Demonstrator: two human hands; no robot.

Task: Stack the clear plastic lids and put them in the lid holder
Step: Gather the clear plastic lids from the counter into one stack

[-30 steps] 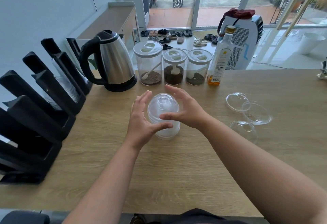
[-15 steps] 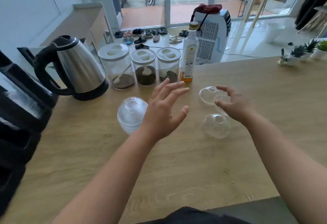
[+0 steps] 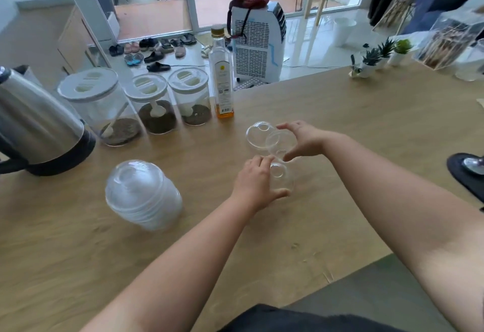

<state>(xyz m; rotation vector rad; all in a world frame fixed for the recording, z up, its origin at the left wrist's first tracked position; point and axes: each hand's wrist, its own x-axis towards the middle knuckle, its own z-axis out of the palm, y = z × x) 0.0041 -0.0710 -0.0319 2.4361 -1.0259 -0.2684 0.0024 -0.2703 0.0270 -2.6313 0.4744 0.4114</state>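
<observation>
A stack of clear dome lids (image 3: 142,195) stands on the wooden table (image 3: 340,127) at centre left, apart from both hands. Three loose clear lids lie to its right. My left hand (image 3: 255,182) curls around the nearest loose lid (image 3: 281,175), thumb below and fingers at its top edge. My right hand (image 3: 305,139) pinches the middle loose lid (image 3: 279,140) between thumb and fingers. The far loose lid (image 3: 256,132) lies partly under the middle one, untouched. The black lid holder is out of view.
A steel kettle (image 3: 34,127) stands at the far left. Three lidded jars (image 3: 149,103) and a bottle (image 3: 222,82) line the table's back edge. Small potted plants (image 3: 379,55) sit at the back right. A black mat (image 3: 466,171) lies at the right edge.
Both hands left the lid stack and moved right. My right hand closed on the middle loose lid, my left on the nearest one. The view swung right, and the lid holder dropped out of sight.
</observation>
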